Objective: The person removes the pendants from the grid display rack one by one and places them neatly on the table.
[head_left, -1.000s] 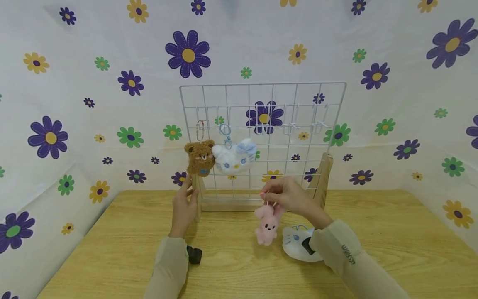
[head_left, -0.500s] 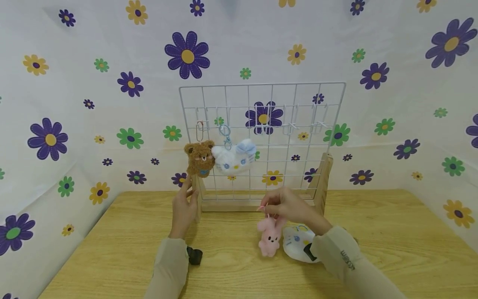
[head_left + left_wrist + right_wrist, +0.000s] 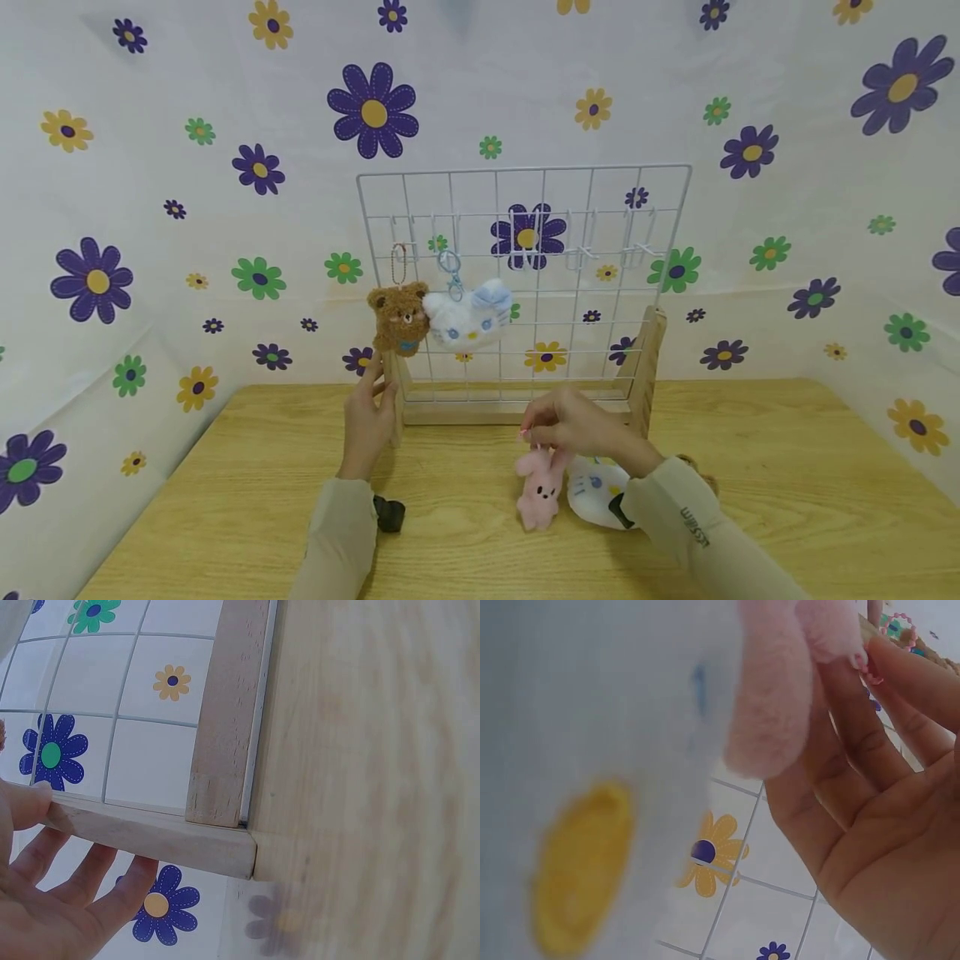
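With the pink rabbit [image 3: 540, 493] at lower centre, my right grip [image 3: 572, 423] pinches its chain [image 3: 523, 434], my left grip [image 3: 366, 415] clasps the wooden stand [image 3: 150, 832], and this handling step likely calls next for a snug pinch

L hand [image 3: 367, 421] holds the rack's L wood leg [image 3: 400, 392]; brown bear plush [image 3: 401, 321] hangs just above its fingertips, white cat plush [image 3: 465, 323] up & to its R, both on wire grid [image 3: 522, 170]. R hand [image 3: 576, 425] pinches pink loop [image 3: 524, 435] of pink bunny plush [image 3: 539, 497], which is below that hand. 2nd cat plush [image 3: 596, 493] lies on surface [image 3: 247, 500] under R wrist, partly behind sleeve [image 3: 720, 533]. Brown item [image 3: 701, 472], mostly hidden, peeks past R cuff.
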`<state>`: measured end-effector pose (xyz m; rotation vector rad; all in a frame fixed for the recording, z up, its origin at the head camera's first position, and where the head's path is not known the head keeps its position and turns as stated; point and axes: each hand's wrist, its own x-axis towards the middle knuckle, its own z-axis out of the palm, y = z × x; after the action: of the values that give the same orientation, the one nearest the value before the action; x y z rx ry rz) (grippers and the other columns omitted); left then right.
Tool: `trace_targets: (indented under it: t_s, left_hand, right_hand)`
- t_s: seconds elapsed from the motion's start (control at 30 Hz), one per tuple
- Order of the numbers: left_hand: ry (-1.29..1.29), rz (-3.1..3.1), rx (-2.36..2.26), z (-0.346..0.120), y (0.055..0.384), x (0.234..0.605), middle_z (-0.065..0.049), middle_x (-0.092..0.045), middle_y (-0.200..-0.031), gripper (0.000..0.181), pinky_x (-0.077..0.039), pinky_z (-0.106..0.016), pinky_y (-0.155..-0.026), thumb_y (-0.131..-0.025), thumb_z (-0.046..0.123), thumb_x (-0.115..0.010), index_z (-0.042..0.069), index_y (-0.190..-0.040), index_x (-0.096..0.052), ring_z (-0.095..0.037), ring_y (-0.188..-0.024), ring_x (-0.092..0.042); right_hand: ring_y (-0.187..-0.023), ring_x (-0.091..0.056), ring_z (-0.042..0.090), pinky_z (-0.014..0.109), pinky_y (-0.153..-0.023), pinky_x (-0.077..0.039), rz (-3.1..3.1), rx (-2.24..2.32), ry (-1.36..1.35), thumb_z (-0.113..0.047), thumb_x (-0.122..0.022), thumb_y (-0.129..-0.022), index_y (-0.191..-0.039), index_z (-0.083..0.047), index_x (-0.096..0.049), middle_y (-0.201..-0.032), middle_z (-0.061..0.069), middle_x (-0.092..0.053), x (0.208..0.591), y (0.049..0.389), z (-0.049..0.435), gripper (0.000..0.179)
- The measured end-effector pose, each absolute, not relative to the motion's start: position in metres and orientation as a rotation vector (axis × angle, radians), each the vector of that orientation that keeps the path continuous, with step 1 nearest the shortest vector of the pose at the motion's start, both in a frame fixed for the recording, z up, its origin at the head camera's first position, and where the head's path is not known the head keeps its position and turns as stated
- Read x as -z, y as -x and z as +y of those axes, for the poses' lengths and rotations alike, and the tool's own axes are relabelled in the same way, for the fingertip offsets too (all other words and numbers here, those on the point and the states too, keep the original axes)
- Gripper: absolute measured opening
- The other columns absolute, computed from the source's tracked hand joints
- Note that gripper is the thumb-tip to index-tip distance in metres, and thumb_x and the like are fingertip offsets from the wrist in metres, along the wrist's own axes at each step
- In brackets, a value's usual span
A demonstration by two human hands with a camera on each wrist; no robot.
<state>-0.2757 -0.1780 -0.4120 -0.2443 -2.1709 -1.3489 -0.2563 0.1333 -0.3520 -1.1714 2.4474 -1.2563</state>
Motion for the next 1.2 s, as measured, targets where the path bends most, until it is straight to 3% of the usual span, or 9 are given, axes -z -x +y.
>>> trace_targets:
  t_s: [0.2,0.6,0.77,0.9,1.03,1.13,1.2]
  left_hand:
    - [0.243,-2.181,1.332,-0.179,0.276,0.413,-0.032,-0.054,-0.138,0.056,-0.058,-0.057,-0.085,-0.101,-0.008,-0.055,-0.006,-0.153,-0.037,-0.050,-0.111,-0.063]
    - [0.262,-2.170,1.355,-0.183,0.274,0.412,-0.035,-0.052,-0.138,0.056,-0.056,-0.057,-0.088,-0.100,-0.009,-0.055,-0.007,-0.153,-0.035,-0.052,-0.112,-0.061]
    - [0.277,-2.157,1.315,-0.182,0.275,0.415,-0.036,-0.054,-0.135,0.055,-0.057,-0.058,-0.086,-0.099,-0.010,-0.056,-0.010,-0.151,-0.038,-0.053,-0.108,-0.063]
    - [0.278,-2.160,1.282,-0.181,0.277,0.415,-0.035,-0.056,-0.133,0.054,-0.057,-0.058,-0.086,-0.099,-0.010,-0.056,-0.011,-0.150,-0.039,-0.052,-0.106,-0.064]
    - [0.275,-2.162,1.284,-0.181,0.278,0.413,-0.034,-0.055,-0.135,0.054,-0.057,-0.057,-0.087,-0.100,-0.010,-0.056,-0.010,-0.151,-0.039,-0.052,-0.107,-0.064]
    - [0.277,-2.153,1.293,-0.180,0.278,0.412,-0.034,-0.055,-0.136,0.054,-0.057,-0.058,-0.085,-0.100,-0.009,-0.056,-0.009,-0.151,-0.039,-0.053,-0.107,-0.063]
    - [0.286,-2.140,1.287,-0.180,0.278,0.413,-0.035,-0.055,-0.135,0.055,-0.058,-0.059,-0.083,-0.099,-0.010,-0.056,-0.009,-0.151,-0.039,-0.053,-0.106,-0.064]
  right_hand:
    - [-0.069,-0.055,0.003,0.021,-0.062,-0.052,2.523,1.113,1.178,0.005,-0.065,-0.092,-0.088,0.005,-0.073,-0.079,-0.002,-0.067,0.356,0.257,0.131,0.009]
    - [-0.075,-0.054,0.007,0.021,-0.064,-0.051,2.595,0.843,1.050,0.005,-0.065,-0.092,-0.085,-0.005,-0.073,-0.083,-0.003,-0.066,0.355,0.252,0.124,0.014]
    - [-0.088,-0.061,0.017,0.031,-0.075,-0.056,2.580,0.756,0.980,-0.001,-0.068,-0.094,-0.095,-0.005,-0.072,-0.096,0.003,-0.068,0.354,0.243,0.123,0.006]
    - [-0.092,-0.064,0.024,0.038,-0.077,-0.057,2.716,0.579,1.063,-0.003,-0.075,-0.090,-0.100,-0.005,-0.073,-0.102,0.008,-0.069,0.355,0.224,0.118,0.011]
    - [-0.098,-0.064,0.027,0.039,-0.077,-0.058,2.776,0.423,1.202,-0.016,-0.081,-0.087,-0.109,-0.009,-0.075,-0.111,0.008,-0.067,0.362,0.204,0.112,0.024]
    - [-0.104,-0.063,0.027,0.040,-0.080,-0.058,2.787,0.308,1.271,-0.026,-0.081,-0.088,-0.110,-0.016,-0.077,-0.119,0.005,-0.066,0.367,0.198,0.109,0.024]
    - [-0.106,-0.062,0.026,0.039,-0.081,-0.058,2.777,0.235,1.276,-0.024,-0.082,-0.088,-0.104,-0.019,-0.078,-0.120,0.003,-0.065,0.366,0.197,0.109,0.018]
